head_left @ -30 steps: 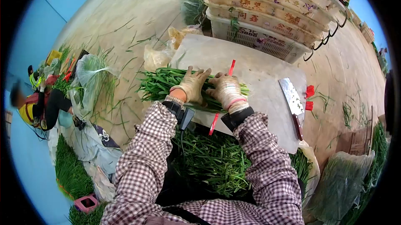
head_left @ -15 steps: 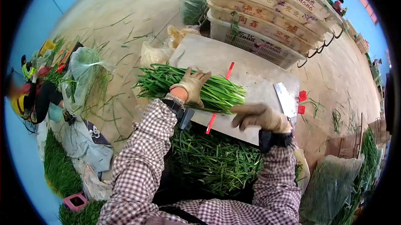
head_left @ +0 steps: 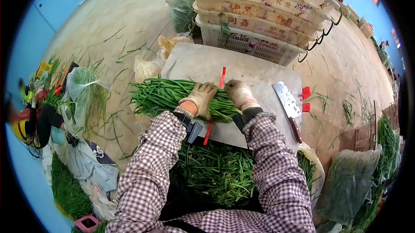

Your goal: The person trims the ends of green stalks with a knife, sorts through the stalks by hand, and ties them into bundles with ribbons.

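A bundle of garlic chives (head_left: 166, 96) lies across a pale board (head_left: 268, 75), leafy ends to the left. My left hand (head_left: 200, 99), in a beige glove, is wrapped over the bundle from above, thumb on the near side. At the cut stem ends, my gloved right hand (head_left: 240, 95) has its fingers curled in; what they hold, if anything, is hidden. A red strip (head_left: 222, 77) passes under the bundle, and its near end (head_left: 208, 134) sticks out below. To the right lies a cleaver (head_left: 288, 103) with a brown handle, apart from both hands.
Stacked white crates (head_left: 255, 38) stand behind the board. Loose greens (head_left: 216, 168) fill the space before my body. More red strips (head_left: 306, 99) hang at the board's right edge. A person (head_left: 36, 118) sits at the left beside a plastic bag of greens (head_left: 82, 96).
My right hand has swung left and away from me, from near the cleaver to the stem ends, its fingers now curled. The left hand stays on the bundle with its fingers closer together.
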`<control>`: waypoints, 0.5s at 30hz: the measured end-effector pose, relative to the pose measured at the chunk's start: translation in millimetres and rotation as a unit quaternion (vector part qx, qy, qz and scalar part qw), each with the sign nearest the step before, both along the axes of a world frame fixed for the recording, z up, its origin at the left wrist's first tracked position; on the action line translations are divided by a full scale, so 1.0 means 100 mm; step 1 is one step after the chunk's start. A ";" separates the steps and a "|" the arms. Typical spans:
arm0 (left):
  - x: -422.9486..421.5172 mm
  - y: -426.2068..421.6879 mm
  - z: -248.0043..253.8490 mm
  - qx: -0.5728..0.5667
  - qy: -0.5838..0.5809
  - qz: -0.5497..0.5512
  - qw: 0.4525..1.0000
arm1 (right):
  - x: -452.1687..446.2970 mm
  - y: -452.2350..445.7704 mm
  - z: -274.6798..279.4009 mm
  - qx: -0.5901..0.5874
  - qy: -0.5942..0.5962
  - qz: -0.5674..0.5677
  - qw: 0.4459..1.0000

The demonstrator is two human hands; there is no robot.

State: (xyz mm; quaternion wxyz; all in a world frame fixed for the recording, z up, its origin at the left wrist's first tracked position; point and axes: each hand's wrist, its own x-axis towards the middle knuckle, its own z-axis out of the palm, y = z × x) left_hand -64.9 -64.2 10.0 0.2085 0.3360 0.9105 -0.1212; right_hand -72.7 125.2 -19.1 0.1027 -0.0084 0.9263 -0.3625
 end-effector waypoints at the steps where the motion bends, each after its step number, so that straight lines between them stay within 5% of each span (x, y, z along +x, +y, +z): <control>1: 0.00 0.00 -0.01 0.008 -0.005 0.003 1.000 | 0.04 0.09 -0.04 -0.154 -0.046 -0.081 0.984; 3: 0.03 -0.01 0.01 0.028 -0.015 0.011 0.999 | 0.22 0.36 -0.04 -0.371 -0.081 -0.188 0.906; 5: -0.02 0.01 0.01 0.021 -0.031 0.007 0.999 | 0.48 0.63 0.15 -0.391 -0.062 -0.237 0.887; 8: -0.06 0.01 -0.02 0.056 -0.032 0.005 0.998 | 0.80 1.07 0.35 -0.401 -0.105 -0.145 0.898; 10: -0.06 -0.01 0.00 0.096 -0.054 0.015 0.994 | 1.02 1.19 0.54 -0.357 -0.152 0.014 0.922; 11: -0.03 -0.03 -0.02 0.149 -0.021 0.001 0.989 | 1.09 1.08 0.73 -0.279 -0.276 0.131 0.910; 12: -0.02 -0.05 -0.01 0.164 -0.019 -0.002 0.986 | 1.26 1.03 0.75 -0.336 -0.354 0.242 0.838; 14: 0.03 -0.07 0.02 0.196 -0.024 -0.007 0.980 | 1.43 0.76 0.89 0.001 -0.232 0.391 0.891; 15: 0.06 -0.07 0.03 0.210 0.001 -0.015 0.978 | 1.39 0.76 0.70 -0.012 -0.207 0.272 0.940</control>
